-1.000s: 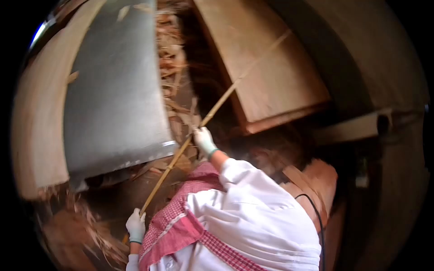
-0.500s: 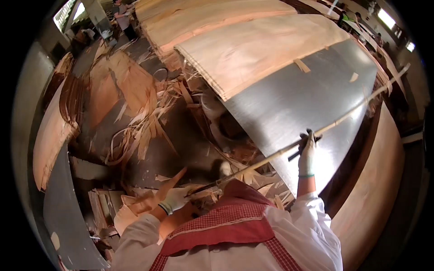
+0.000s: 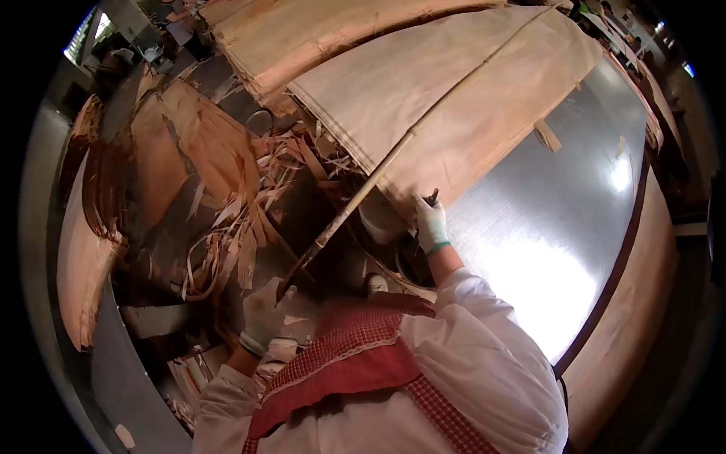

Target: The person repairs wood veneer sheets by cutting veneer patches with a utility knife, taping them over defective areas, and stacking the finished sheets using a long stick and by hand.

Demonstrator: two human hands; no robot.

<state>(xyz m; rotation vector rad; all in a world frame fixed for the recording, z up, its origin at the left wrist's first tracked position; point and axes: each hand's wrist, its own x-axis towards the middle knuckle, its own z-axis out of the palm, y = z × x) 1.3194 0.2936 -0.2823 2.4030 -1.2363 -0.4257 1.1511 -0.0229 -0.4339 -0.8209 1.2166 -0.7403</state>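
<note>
A long bamboo pole [image 3: 412, 132] slants from the lower left up across the pale wood veneer sheet [image 3: 484, 83]. My left hand [image 3: 263, 310], in a white glove, is closed around the pole's dark lower end. My right hand [image 3: 431, 221], also gloved, is at the sheet's near edge, apart from the pole. Its fingers are curled around a small dark object [image 3: 432, 197] whose kind I cannot make out. To the right of the veneer lies a shiny metal tabletop [image 3: 560, 219], with a small veneer scrap [image 3: 547, 136] at the sheet's edge.
More veneer stacks [image 3: 302, 53] lie behind. Torn strips [image 3: 242, 234] and large broken pieces [image 3: 197, 136] cover the floor at left. Stacked sheets [image 3: 79, 257] lean at the far left. A long veneer sheet [image 3: 631, 325] borders the table's right side. Another person [image 3: 181, 26] stands at the far upper left.
The pole has swung from the metal tabletop onto the veneer sheet. My right hand has left the pole and moved left to the sheet's edge; my left hand has shifted left, still holding the pole.
</note>
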